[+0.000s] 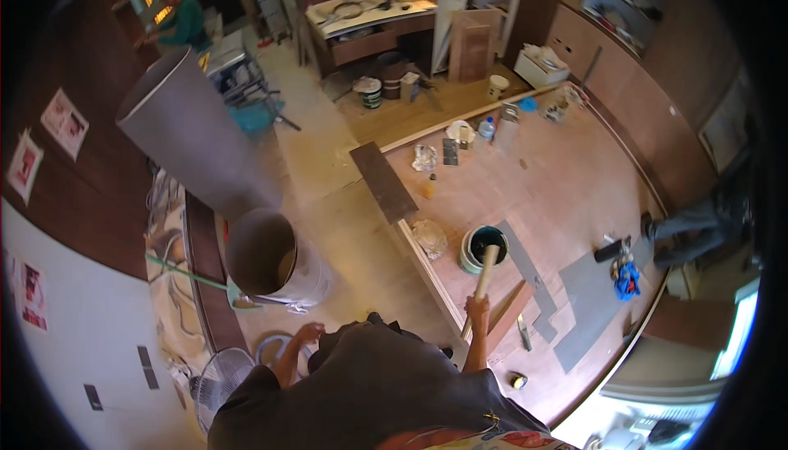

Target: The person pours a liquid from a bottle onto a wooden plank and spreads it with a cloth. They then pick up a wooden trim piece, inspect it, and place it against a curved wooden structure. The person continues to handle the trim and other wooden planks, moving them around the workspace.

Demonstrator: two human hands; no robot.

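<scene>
My right hand (476, 309) is closed round a pale wooden stick (487, 271), whose upper end reaches over the rim of an open bucket (466, 260) with dark contents. The stick's far end looks blunt, and whether it enters the bucket I cannot tell. Beside this hand a reddish-brown wood strip (510, 315) lies on the low wooden platform (558, 204). A flat tool like a scraper (524, 332) lies to its right. My left hand (310, 333) hangs low near my dark shirt, fingers loosely bent, with nothing visible in it.
Large brown cylinders (271, 257) stand on the left, near a fan (223, 380) and a green hose (189, 273). Grey sheets (591, 294) and a round tape measure (518, 380) lie on the platform. One person's legs (698, 232) show at right; another person (187, 22) is far left.
</scene>
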